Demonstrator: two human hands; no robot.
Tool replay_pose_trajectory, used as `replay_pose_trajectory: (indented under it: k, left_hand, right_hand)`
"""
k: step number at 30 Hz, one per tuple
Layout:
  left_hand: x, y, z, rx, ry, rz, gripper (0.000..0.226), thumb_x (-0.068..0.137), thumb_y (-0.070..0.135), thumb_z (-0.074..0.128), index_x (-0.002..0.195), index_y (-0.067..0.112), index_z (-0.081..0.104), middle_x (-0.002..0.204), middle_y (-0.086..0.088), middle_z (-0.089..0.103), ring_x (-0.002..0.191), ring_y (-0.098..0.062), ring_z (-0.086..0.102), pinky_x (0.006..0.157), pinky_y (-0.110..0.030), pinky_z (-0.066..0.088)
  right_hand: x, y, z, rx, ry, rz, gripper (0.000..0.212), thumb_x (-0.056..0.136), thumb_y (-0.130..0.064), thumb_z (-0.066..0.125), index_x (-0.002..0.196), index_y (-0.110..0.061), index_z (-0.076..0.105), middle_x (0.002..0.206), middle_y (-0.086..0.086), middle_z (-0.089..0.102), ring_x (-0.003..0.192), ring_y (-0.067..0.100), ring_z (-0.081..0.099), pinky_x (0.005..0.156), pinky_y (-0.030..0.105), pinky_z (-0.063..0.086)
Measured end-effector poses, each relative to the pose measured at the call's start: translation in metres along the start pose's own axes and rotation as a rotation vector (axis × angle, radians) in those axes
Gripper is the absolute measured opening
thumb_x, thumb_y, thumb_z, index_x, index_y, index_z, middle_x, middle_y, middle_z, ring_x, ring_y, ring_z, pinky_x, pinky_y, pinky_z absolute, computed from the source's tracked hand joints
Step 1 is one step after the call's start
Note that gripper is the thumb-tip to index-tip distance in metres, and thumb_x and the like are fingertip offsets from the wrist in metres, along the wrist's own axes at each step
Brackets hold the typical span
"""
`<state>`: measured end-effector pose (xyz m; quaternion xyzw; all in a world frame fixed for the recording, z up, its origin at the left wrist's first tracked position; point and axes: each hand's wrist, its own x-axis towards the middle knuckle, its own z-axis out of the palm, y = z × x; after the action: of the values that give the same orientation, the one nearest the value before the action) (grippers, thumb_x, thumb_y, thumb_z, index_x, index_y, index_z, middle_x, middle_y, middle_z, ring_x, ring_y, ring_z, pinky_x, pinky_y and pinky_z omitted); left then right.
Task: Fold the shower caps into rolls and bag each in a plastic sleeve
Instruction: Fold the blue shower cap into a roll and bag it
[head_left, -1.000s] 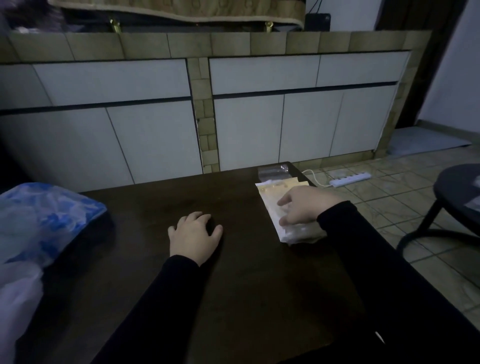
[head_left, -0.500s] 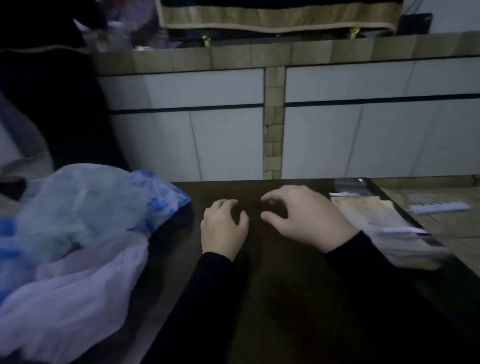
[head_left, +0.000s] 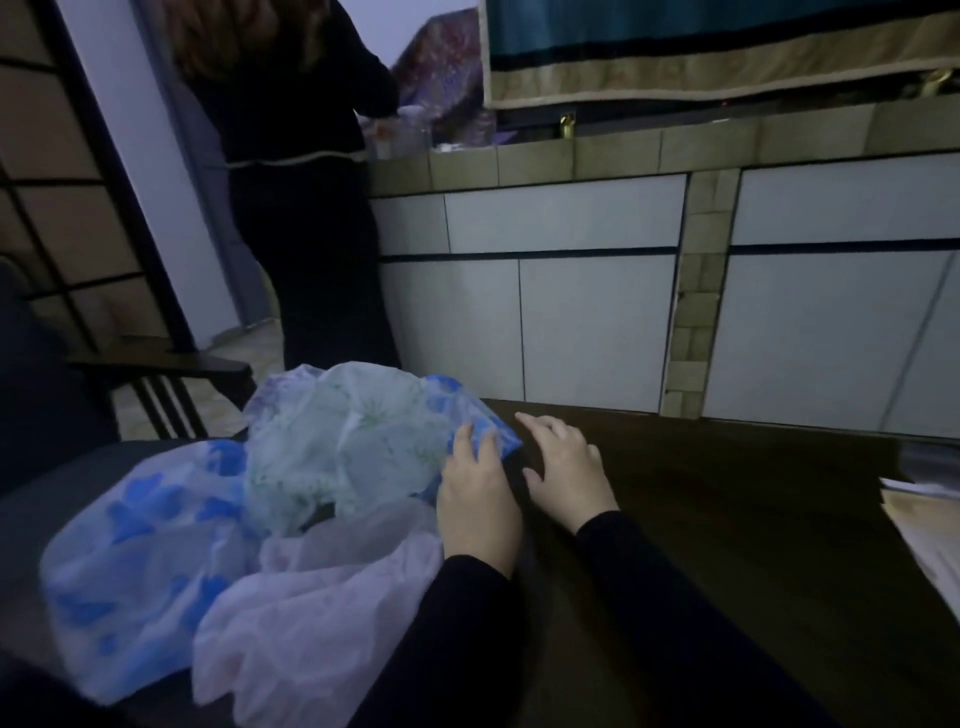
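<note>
Left hand (head_left: 478, 499) sits at the right edge of the heap of shower caps (head_left: 291, 499) on the dark worktop (head_left: 753, 545), fingers laid nearly straight on a blue-patterned cap (head_left: 483, 421), touching it, nothing pinched. Right hand (head_left: 566, 467) hovers just beside it over bare wood, fingers spread and loosely bent, grip wide and holding nothing. The heap spills off toward the left, a pale green cap on top, a pinkish one nearest. Plastic sleeves (head_left: 924, 530) lie at the worktop's far right edge, well apart from both hands. A person in black (head_left: 306, 208) stands at the tiled counter (head_left: 571, 156) behind.
</note>
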<state>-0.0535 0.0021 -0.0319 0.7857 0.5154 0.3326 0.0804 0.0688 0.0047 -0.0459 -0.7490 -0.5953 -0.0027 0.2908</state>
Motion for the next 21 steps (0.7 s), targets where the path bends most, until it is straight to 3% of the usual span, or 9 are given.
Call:
replay_pose_trajectory:
  k: [3, 7, 11, 14, 16, 18, 21]
  left_hand:
    - [0.002, -0.006, 0.005, -0.003, -0.024, -0.026, 0.054, 0.094, 0.007, 0.046, 0.147, 0.016, 0.036, 0.155, -0.007, 0.029, 0.137, -0.024, 0.037, 0.106, -0.032, 0.038]
    - [0.005, -0.012, 0.007, -0.038, 0.037, -0.042, 0.047, 0.093, 0.005, 0.048, 0.139, 0.015, 0.047, 0.143, -0.007, 0.043, 0.123, -0.023, 0.050, 0.095, -0.028, 0.043]
    - [0.003, -0.013, 0.008, -0.101, 0.116, 0.006, 0.029, 0.090, 0.004, 0.059, 0.118, 0.008, 0.065, 0.124, -0.010, 0.057, 0.103, -0.025, 0.062, 0.077, -0.023, 0.042]
    - [0.002, -0.011, 0.007, -0.178, 0.205, 0.073, 0.026, 0.089, 0.009, 0.065, 0.114, 0.009, 0.068, 0.114, -0.008, 0.062, 0.096, -0.020, 0.064, 0.077, -0.019, 0.042]
    - [0.002, -0.009, 0.007, -0.237, 0.252, 0.145, 0.026, 0.088, 0.009, 0.066, 0.115, 0.009, 0.068, 0.110, -0.005, 0.063, 0.095, -0.016, 0.064, 0.079, -0.020, 0.048]
    - [0.002, -0.005, 0.007, -0.269, 0.280, 0.239, 0.027, 0.088, 0.009, 0.066, 0.115, 0.009, 0.068, 0.108, -0.004, 0.064, 0.096, -0.015, 0.063, 0.084, -0.024, 0.052]
    - [-0.002, -0.001, 0.004, -0.326, 0.265, 0.321, 0.032, 0.089, 0.023, 0.065, 0.119, 0.012, 0.065, 0.113, 0.000, 0.061, 0.105, -0.007, 0.054, 0.093, -0.011, 0.040]
  right_hand:
    - [0.011, 0.007, 0.011, -0.042, -0.028, -0.046, 0.052, 0.093, -0.029, 0.056, 0.142, -0.032, 0.040, 0.143, -0.009, 0.043, 0.131, 0.015, 0.038, 0.106, 0.038, 0.031]
    - [0.016, 0.014, 0.014, 0.028, 0.061, -0.097, 0.020, 0.094, -0.031, 0.054, 0.110, -0.030, 0.067, 0.123, -0.012, 0.055, 0.118, 0.011, 0.046, 0.097, 0.032, 0.032]
    - [0.012, 0.014, 0.008, 0.142, 0.096, -0.140, 0.014, 0.095, -0.025, 0.053, 0.105, -0.023, 0.063, 0.119, -0.010, 0.056, 0.112, 0.004, 0.048, 0.098, 0.027, 0.032]
    - [0.000, 0.015, -0.001, 0.285, 0.213, -0.145, 0.012, 0.096, -0.020, 0.051, 0.104, -0.018, 0.060, 0.106, -0.015, 0.057, 0.095, -0.010, 0.038, 0.095, 0.034, 0.042]
    - [-0.009, 0.017, -0.008, 0.351, 0.285, -0.131, 0.013, 0.098, -0.021, 0.050, 0.104, -0.015, 0.060, 0.092, -0.026, 0.049, 0.093, -0.005, 0.043, 0.088, 0.038, 0.046]
    - [-0.017, 0.017, -0.015, 0.412, 0.346, -0.092, 0.013, 0.098, -0.024, 0.049, 0.102, -0.016, 0.058, 0.086, -0.027, 0.044, 0.092, 0.014, 0.052, 0.081, 0.039, 0.049]
    - [-0.027, 0.021, -0.025, 0.451, 0.497, -0.098, 0.022, 0.098, -0.034, 0.044, 0.099, -0.016, 0.057, 0.087, -0.025, 0.047, 0.089, 0.021, 0.055, 0.076, 0.041, 0.050]
